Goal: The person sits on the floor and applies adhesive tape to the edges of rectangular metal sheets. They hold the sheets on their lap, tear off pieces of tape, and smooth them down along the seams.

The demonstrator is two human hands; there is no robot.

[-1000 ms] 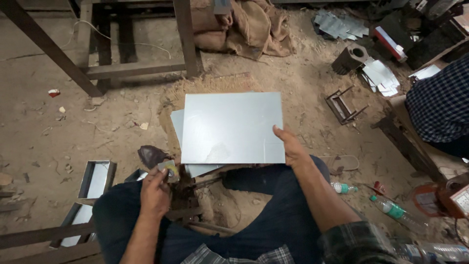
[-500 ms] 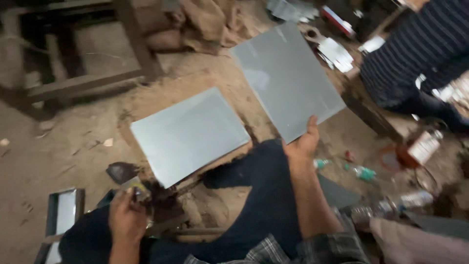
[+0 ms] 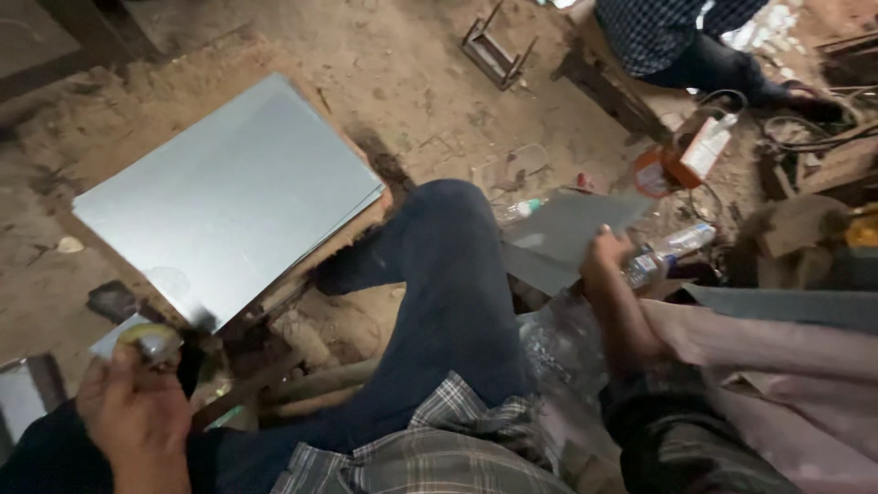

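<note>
Sheet metal, dark grey [image 3: 572,233]: one flat piece held low at the person's right side, just past the bent knee, near the dirt floor [image 3: 412,82]. Right hand [image 3: 605,256] closed on its near edge, fingers curled over; the sheet tilts away toward the upper right.

Left hand [image 3: 133,402] at lower left, closed around a small roundish yellow-and-grey object [image 3: 151,338]; what it is cannot be told.

Stack of pale grey sheets [image 3: 229,197] lies flat on a low block ahead of the left knee, edges slightly fanned at the right corner. Well apart from both hands.

Clear plastic bottle [image 3: 672,249] lies on the floor just beside the right hand. Second small bottle [image 3: 523,209] near the knee, partly hidden by the held sheet. Orange-and-white container [image 3: 700,151] stands farther right.

Small metal frame [image 3: 494,46] on the floor at top centre. Another person [image 3: 677,37] in a checked shirt sits at the top right, hands not visible. Pinkish cloth [image 3: 768,343] drapes at lower right.
</note>
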